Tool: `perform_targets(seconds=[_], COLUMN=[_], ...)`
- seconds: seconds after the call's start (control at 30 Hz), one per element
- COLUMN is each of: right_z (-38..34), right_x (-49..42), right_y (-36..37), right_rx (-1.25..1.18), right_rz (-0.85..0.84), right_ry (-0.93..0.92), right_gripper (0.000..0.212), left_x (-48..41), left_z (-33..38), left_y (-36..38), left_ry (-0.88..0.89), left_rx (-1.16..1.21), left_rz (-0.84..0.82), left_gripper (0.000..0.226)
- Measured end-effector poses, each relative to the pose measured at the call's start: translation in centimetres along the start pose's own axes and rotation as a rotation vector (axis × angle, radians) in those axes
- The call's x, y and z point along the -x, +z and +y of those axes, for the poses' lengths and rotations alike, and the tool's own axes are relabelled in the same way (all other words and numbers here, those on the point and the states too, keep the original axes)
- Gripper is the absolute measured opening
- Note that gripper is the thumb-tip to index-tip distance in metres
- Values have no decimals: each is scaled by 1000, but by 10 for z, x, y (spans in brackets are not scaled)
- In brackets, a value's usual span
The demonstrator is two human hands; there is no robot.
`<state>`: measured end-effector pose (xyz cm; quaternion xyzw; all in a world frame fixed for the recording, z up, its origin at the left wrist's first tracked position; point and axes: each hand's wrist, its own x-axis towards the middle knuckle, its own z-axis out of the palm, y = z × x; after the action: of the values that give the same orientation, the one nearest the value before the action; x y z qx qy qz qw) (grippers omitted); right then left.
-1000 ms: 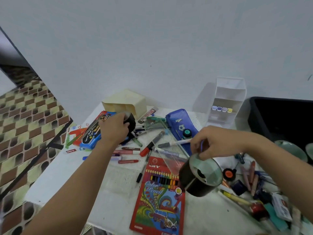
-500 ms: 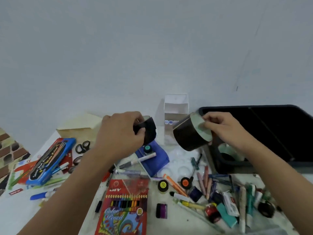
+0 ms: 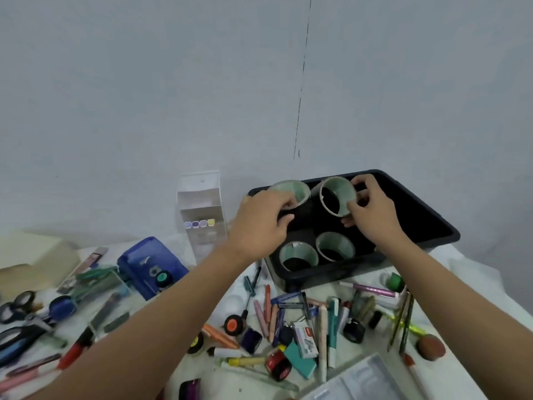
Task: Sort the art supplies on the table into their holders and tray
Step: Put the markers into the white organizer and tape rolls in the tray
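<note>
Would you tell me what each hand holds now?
Left hand: grips a black, green-lined cylindrical holder.
Right hand: grips a second black, green-lined cylindrical holder, tilted.

No text legible; red print on small white box too blurred.

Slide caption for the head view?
Left hand grips left cup, right hand grips right cup, at the black tray.

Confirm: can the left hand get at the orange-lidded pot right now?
Probably not yet: the left hand grips a holder in the tray. The orange-lidded pot lies uncovered below its forearm.
</note>
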<state>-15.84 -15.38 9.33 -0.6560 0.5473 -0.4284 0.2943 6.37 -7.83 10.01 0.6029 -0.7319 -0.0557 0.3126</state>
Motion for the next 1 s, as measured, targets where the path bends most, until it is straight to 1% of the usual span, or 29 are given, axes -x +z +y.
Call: perform_targets(seconds=[0.1,0.2,0.3,0.37,0.43,0.53,0.6,0.7,0.77,0.83,0.87,0.93,1.0], right_z=[11,25,35,39,42,39,35,33,33,31,30,33,37], right_x=[-16,-25,-26,-25,-25,-25,-26,-33,-37,-35,-31,-26,-23], right_y=[5,16,31,40,43,43,44,44,44,47,49,52,50], right_rx=[156,292,481,609,729,806,816,826,846,951,1009,1035,980], right_rz=[-7,-39,-95,-156,-196,-216,-226,-252,-319,-466,-538,-601,-578], right_ry=[-85,-144,-227,-262,-242,-223,-221,-193,-190,-185,-180,-147,-123], right_gripper=[39,43,34,22,16,9,12,13,29,47,52,51,50], left_x=[-17,-20,-15,-14,-14,-15,-14,-12,-13,-13,-13,-13,-13], left_z=[-1,-12,-22,-26,-26,-28,-31,-32,-31,-31,-31,-31,-33], left_y=[30,58,71,74,72,70,71,78,82,83,83,84,84], left_ry=[-11,-99,-152,-133,-114,-87,-122,-158,-138,-124,-122,-127,-122], left_rx=[-82,-161,-182,-216,-238,-259,-222,-181,-201,-221,-225,-226,-230], left_rz=[-24,-77,-184,-244,-285,-389,-384,-303,-271,-236,-228,-230,-231], left_gripper=[21,18,14,31,40,34,32,21,17,15,16,15,13])
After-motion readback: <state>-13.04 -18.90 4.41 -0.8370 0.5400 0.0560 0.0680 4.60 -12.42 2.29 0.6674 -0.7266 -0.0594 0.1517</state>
